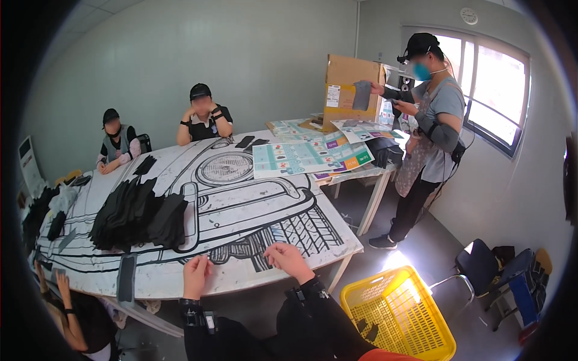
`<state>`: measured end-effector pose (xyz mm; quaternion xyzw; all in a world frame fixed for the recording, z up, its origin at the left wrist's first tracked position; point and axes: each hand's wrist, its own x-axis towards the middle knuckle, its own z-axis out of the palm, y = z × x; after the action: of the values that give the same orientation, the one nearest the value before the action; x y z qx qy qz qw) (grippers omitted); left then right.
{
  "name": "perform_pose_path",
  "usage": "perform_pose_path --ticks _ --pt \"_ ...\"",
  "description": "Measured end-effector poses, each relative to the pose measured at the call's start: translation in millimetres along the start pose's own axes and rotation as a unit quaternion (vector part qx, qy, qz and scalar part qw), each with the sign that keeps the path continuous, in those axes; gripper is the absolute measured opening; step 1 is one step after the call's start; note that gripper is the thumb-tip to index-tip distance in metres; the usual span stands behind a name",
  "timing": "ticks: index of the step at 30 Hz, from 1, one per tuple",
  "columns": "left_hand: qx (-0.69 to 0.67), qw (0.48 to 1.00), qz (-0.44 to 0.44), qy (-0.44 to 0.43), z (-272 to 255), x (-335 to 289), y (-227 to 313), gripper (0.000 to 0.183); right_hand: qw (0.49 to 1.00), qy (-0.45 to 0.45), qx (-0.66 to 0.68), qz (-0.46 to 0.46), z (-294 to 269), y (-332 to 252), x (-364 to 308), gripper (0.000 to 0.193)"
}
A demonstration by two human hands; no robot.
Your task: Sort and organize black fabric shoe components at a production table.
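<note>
My left hand (196,275) rests on the near edge of the table (259,216), fingers loosely curled, holding nothing. My right hand (289,260) lies a little to its right on the same edge, fingers bent, also with nothing in it. The table is covered with a white sheet printed with a large black line drawing of a car. A fanned pile of dark grey fabric pieces (139,215) lies on the sheet to the left of my hands, out of their touch. A single dark strip (126,277) lies at the near left edge.
A yellow slotted basket (398,314) stands on the floor at my right. Two seated people (203,115) rest at the far side. A standing person (428,126) holds a grey piece by a cardboard box (351,90). Coloured printed sheets (310,156) cover the far end. A dark chair (500,271) stands right.
</note>
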<state>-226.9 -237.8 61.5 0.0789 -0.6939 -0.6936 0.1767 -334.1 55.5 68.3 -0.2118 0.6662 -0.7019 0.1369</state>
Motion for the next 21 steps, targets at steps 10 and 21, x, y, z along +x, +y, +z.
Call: perform_pose_path --ticks 10,21 --pt "-0.005 1.000 0.005 -0.001 0.0 -0.3 -1.8 0.034 1.000 -0.005 0.001 -0.005 0.6 1.3 0.0 0.023" --pt "-0.009 1.000 0.004 0.000 -0.6 0.8 -4.0 0.034 1.000 -0.004 -0.004 -0.007 0.7 -1.1 -0.4 0.023"
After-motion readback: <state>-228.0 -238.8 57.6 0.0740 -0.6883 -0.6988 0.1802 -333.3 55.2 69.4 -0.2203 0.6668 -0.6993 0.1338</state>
